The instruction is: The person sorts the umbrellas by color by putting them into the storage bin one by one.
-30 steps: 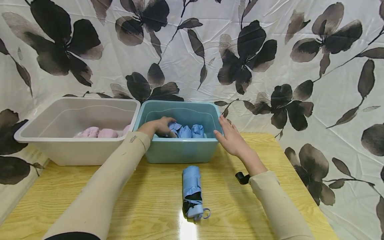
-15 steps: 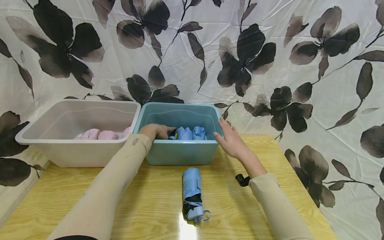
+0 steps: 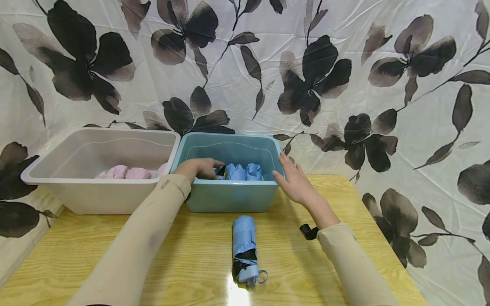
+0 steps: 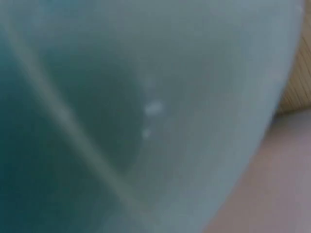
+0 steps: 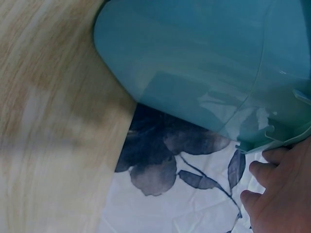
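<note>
My left hand (image 3: 200, 168) reaches over the front left of the teal plastic bin (image 3: 226, 197). Its fingers sit down inside, against a dark, partly covered bundle at the left end of the row; the front rim hides whether they grip it. Beside it lie folded blue umbrellas (image 3: 244, 172). My right hand (image 3: 295, 178) rests with straight fingers on the bin's right side; in the right wrist view its fingers touch the rim. Another folded blue umbrella (image 3: 244, 244) with a wrist loop lies on the table in front of the bin. Only blurred bin wall fills most of the left wrist view.
A beige bin (image 3: 99, 195) stands against the teal one on the left, with pink bundles (image 3: 138, 173) inside. Both stand on a wood-grain table (image 3: 183, 263). A floral cloth (image 3: 245, 76) hangs right behind, and the table's right edge slopes away beside my right arm.
My left hand has moved slightly left and lower into the teal bin, and a black and yellow part now shows beside its fingers. My right hand and the umbrella on the table stay put.
</note>
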The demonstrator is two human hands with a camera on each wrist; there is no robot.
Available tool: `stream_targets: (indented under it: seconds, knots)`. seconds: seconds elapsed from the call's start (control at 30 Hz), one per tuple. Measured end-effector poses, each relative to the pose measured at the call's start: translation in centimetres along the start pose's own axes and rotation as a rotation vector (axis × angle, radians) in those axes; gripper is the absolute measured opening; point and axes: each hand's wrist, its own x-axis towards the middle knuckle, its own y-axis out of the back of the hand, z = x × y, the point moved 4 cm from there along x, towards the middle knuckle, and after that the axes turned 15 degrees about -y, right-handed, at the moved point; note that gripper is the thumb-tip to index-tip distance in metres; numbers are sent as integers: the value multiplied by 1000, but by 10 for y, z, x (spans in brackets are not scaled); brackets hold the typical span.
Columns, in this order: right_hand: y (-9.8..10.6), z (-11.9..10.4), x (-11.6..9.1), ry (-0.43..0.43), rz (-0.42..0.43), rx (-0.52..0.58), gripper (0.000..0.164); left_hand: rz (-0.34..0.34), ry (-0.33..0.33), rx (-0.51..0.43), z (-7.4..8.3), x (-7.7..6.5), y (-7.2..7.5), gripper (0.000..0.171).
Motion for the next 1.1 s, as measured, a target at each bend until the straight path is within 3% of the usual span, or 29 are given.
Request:
stream_targets:
  seconds: [0.33, 0.57, 0.87, 1.1]
  knots:
    - [-2, -2, -1, 5, 1, 0, 72, 97, -99, -73, 5, -5, 2, 72]
    - [-1, -2, -2, -4, 4, -5, 71, 237, -199, -1, 13, -12, 10, 67]
    - [1, 0, -2, -7, 7, -4, 71, 424, -306, -45, 43, -40, 11, 61]
    - [-1, -1, -2, -4, 1, -5, 71, 576, -388, -139, 69, -66, -8, 57]
